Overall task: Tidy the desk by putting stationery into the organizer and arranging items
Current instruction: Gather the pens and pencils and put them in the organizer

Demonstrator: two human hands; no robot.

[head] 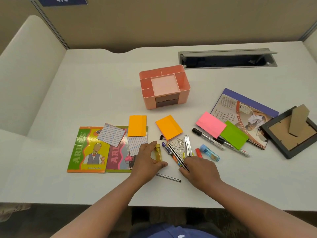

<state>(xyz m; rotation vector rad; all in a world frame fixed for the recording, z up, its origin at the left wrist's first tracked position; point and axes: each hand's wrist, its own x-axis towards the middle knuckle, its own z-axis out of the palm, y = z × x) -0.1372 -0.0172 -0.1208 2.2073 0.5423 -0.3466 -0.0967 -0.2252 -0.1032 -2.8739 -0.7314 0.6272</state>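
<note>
My left hand (147, 160) lies on the worktop (85, 93) with thumb and fingers spread around a yellow lighter (158, 152), touching its ends but not lifting it. My right hand (199, 169) presses flat on the lower ends of the pens and pencils (173, 152); I cannot tell if it is grasping them, because the fingers hide the tips. One thin grey pen (169, 177) lies between my wrists, partly under the left one.

Just behind the pens are loose paper clips (178, 143), a metal compass (187, 145), a black binder clip (161, 137), a red eraser (198, 152) and a blue sharpener (210, 152). Two markers (208, 139) lie partly under the pink note pad (210, 124) and the green note pad (234, 134). Two orange pads (169, 127) are nearer the middle.

To the left are two notebooks (87, 150), with two label sheets on them. To the right a calendar (243, 107) is half covered, and a photo frame (291, 133) lies face down.

The pink organizer (165, 86) stands behind everything, well apart from my hands, its compartments without stationery.
</note>
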